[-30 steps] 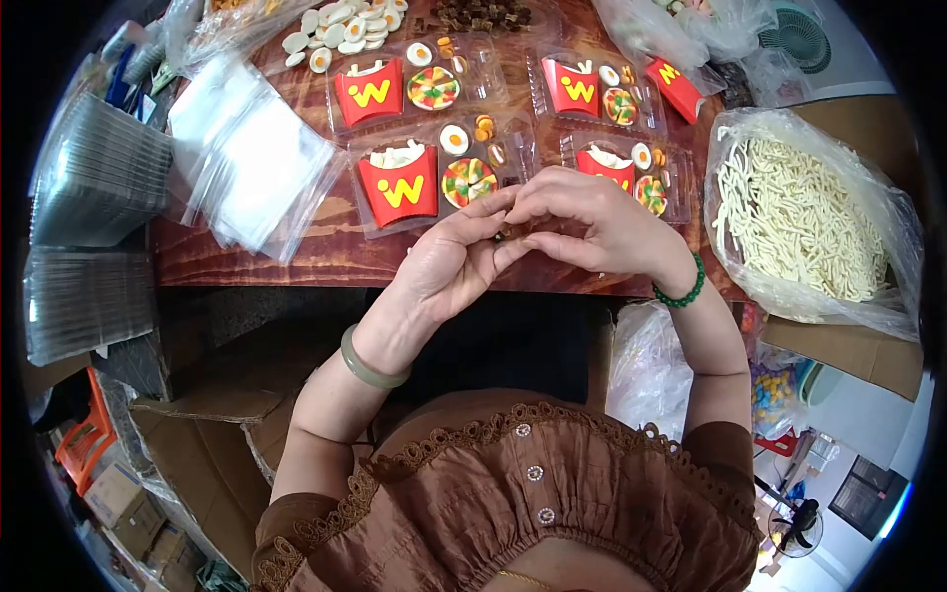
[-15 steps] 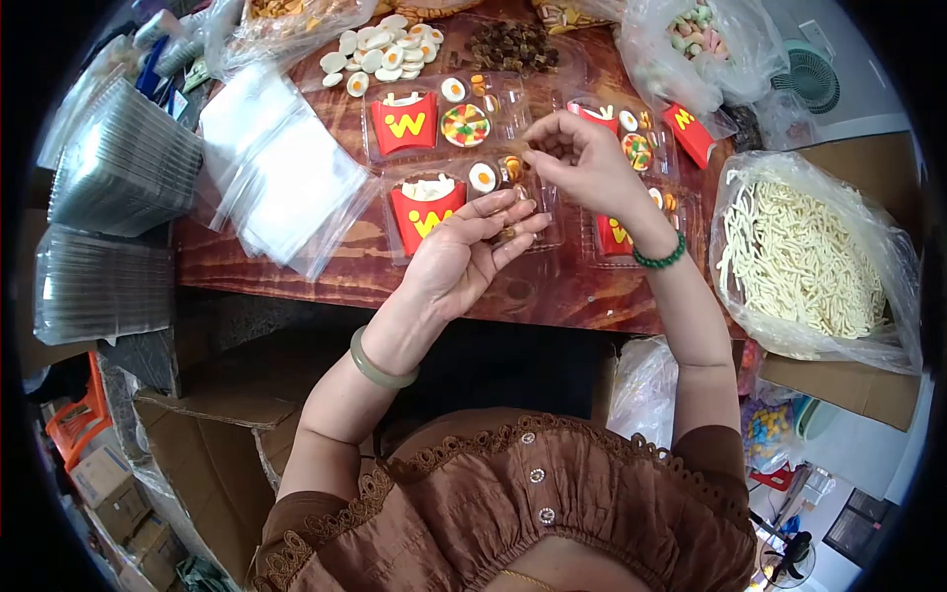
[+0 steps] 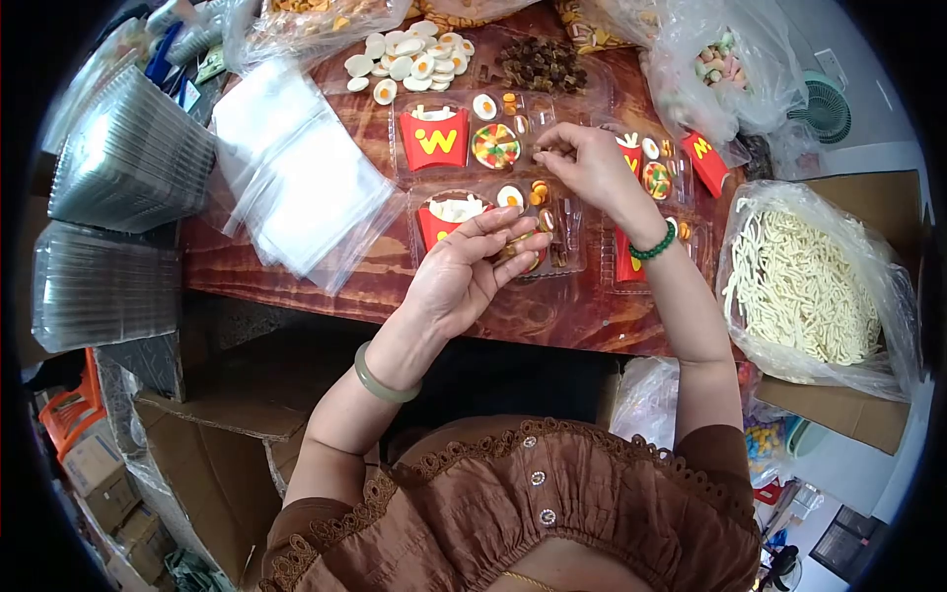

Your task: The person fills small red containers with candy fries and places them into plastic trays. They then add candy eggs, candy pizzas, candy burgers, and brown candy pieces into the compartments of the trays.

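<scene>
My left hand (image 3: 473,271) is palm up over the near middle tray, fingers spread, with small brown pieces on its fingers. My right hand (image 3: 587,168) is pinched above the right edge of the far middle tray; what its fingertips hold is too small to make out. Each clear tray holds a red fries box (image 3: 434,138), a fried-egg candy (image 3: 484,107), a small burger candy (image 3: 539,192) and, where visible, a round multicoloured pizza candy (image 3: 496,146). Dark brown pieces (image 3: 543,65) lie heaped at the back.
White egg candies (image 3: 419,64) lie at the back. Clear bags (image 3: 296,168) and stacked plastic trays (image 3: 128,148) are at the left. At the right are a loose red fries box (image 3: 705,163) and a carton with a bag of pale sticks (image 3: 804,286).
The view has shifted, so the table's things appear lower and farther right. My right hand stays pinched near the far middle tray's right edge, and my left hand remains palm up.
</scene>
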The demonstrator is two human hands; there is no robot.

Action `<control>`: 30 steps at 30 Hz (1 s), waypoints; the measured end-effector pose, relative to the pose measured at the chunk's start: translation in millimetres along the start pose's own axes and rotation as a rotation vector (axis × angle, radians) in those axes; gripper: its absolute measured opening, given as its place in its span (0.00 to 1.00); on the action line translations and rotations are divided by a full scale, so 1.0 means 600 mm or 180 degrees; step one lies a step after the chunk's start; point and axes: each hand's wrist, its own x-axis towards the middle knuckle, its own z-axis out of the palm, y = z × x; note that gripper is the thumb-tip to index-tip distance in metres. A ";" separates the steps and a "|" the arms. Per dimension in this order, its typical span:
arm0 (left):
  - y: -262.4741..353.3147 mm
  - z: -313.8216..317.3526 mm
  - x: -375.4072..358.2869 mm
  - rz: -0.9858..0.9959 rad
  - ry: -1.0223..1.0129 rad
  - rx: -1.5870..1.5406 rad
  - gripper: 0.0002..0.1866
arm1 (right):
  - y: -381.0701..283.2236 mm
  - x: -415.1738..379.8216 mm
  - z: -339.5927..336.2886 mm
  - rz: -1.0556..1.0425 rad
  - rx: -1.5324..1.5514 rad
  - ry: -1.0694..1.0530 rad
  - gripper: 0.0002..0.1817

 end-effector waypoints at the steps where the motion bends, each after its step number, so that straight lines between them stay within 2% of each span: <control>1: 0.000 -0.001 0.001 -0.0014 -0.0042 -0.0025 0.14 | 0.007 0.003 0.003 -0.0175 -0.0101 -0.0040 0.11; 2: 0.000 -0.002 0.002 -0.0021 -0.0086 -0.0050 0.14 | 0.013 0.007 0.007 -0.0173 -0.0106 -0.0037 0.11; 4: 0.001 0.001 0.001 -0.0021 -0.0085 -0.0047 0.15 | 0.015 0.012 0.016 -0.0576 -0.0376 0.0103 0.11; 8: 0.005 -0.008 -0.001 -0.0007 -0.0088 -0.0100 0.14 | 0.004 0.006 0.008 -0.0567 -0.0256 0.0086 0.10; 10: 0.007 -0.010 -0.003 0.0021 -0.0068 -0.0090 0.14 | 0.008 0.003 0.006 -0.0131 0.0039 0.0059 0.11; 11: 0.007 -0.010 -0.004 0.0044 -0.0044 -0.0075 0.14 | 0.009 0.002 0.007 -0.0125 0.0030 0.0060 0.11; 17: 0.006 -0.014 -0.004 0.0022 -0.0088 -0.0160 0.13 | 0.022 0.002 0.012 -0.0732 -0.0458 0.0151 0.09; 19: 0.008 -0.011 -0.006 0.0023 -0.0079 -0.0164 0.14 | 0.019 -0.002 0.017 -0.1049 -0.1164 0.0381 0.08; 23: 0.010 -0.015 -0.005 0.0008 -0.0147 -0.0177 0.14 | 0.004 -0.006 0.013 -0.1160 -0.0906 0.0638 0.08; 27: 0.019 -0.004 -0.011 0.0057 -0.0010 -0.0136 0.16 | -0.004 -0.005 0.007 -0.1037 -0.0714 0.0440 0.08; 29: 0.021 -0.009 -0.007 0.0049 -0.0262 -0.0369 0.19 | -0.010 -0.002 0.017 -0.1016 -0.0538 0.0460 0.09; 30: 0.018 -0.012 -0.002 0.0033 -0.0261 -0.0362 0.19 | -0.013 0.001 0.027 -0.0938 -0.0294 0.0205 0.10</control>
